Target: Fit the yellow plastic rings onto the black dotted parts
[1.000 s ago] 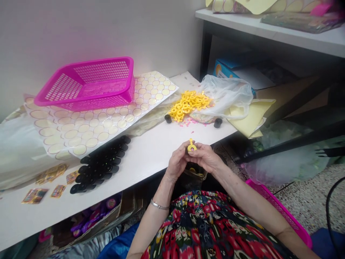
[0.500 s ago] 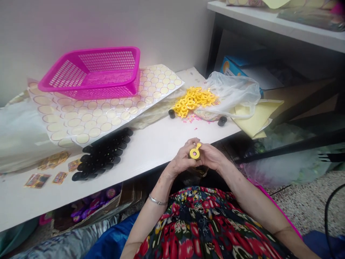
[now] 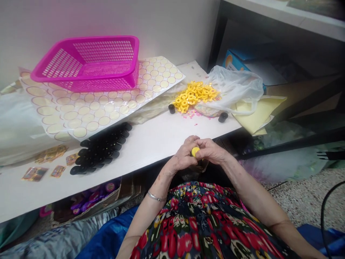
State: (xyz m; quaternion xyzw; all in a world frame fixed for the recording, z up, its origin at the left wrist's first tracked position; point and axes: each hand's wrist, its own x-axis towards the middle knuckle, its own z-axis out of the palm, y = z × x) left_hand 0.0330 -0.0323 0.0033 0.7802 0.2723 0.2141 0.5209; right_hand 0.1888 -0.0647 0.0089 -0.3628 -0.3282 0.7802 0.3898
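My left hand (image 3: 182, 156) and my right hand (image 3: 212, 151) meet just in front of the white table's edge (image 3: 151, 158). Both are closed around a small yellow ring piece (image 3: 195, 151), of which only a bit shows between the fingers. A heap of the same yellow rings (image 3: 194, 95) lies at the mouth of a clear plastic bag (image 3: 234, 90) on the table's far right. Rows of black caps (image 3: 104, 147) lie to the left of my hands.
A pink mesh basket (image 3: 88, 63) rests on sheets of round stickers (image 3: 102, 104). Two loose black caps (image 3: 171, 108) (image 3: 222, 117) sit near the rings. Small printed cards (image 3: 44, 163) lie at left. Yellow paper (image 3: 256, 113) overhangs the right end. A box of purple items (image 3: 94, 199) stands under the table.
The yellow piece stuck up above my fingers, then lay flat showing its ring; now my fingers have closed over it so only a bit shows. My hands stayed in place.
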